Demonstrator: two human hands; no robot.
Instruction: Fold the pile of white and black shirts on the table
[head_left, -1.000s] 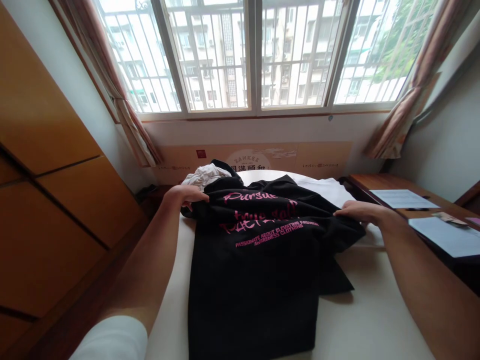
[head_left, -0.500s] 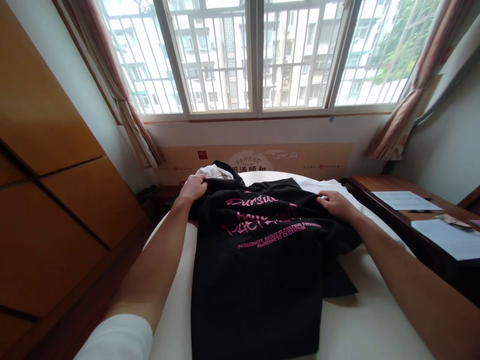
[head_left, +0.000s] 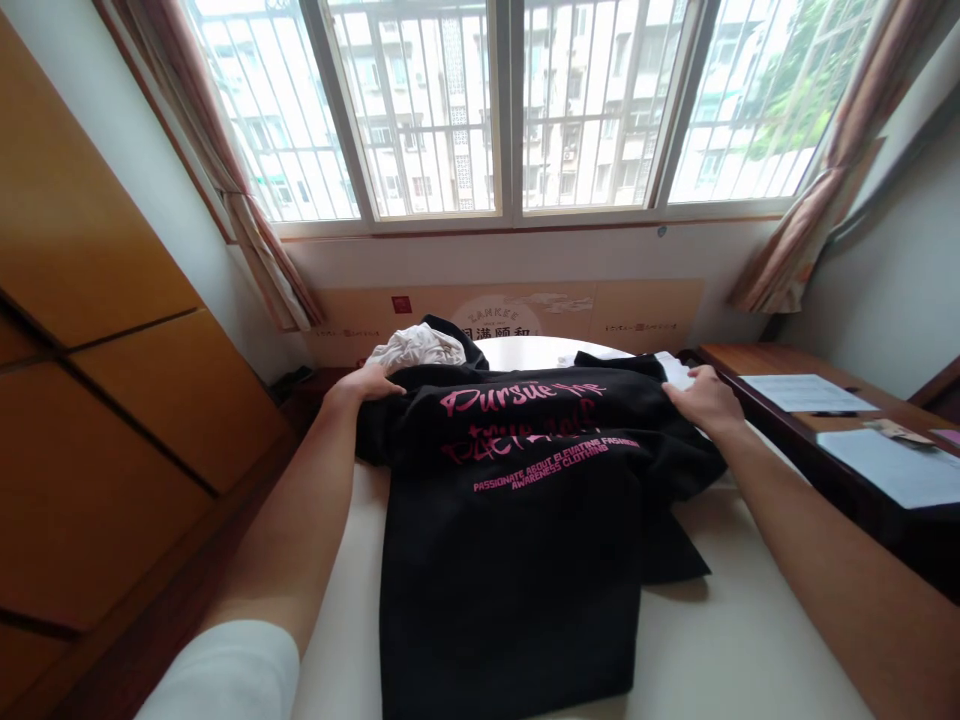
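Your black shirt (head_left: 510,560) lies spread on the bed (head_left: 742,620) at 12 o'clock. Your left hand (head_left: 365,383) rests on its top edge at 11 o'clock, your right hand (head_left: 697,400) at 1 o'clock; you can't tell whether either grip is clamped or only touching. Beyond, a crumpled white cloth (head_left: 416,348) touches the shirt near 12 o'clock, papers (head_left: 806,393) lie on the table (head_left: 750,358) at 2 o'clock, and a barred window (head_left: 510,100) stands farthest at 12 o'clock.

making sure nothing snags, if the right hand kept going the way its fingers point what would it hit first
The right hand rests on the black garment with pink print, so that garment's raised upper fold comes first, though depth is hard to judge here.
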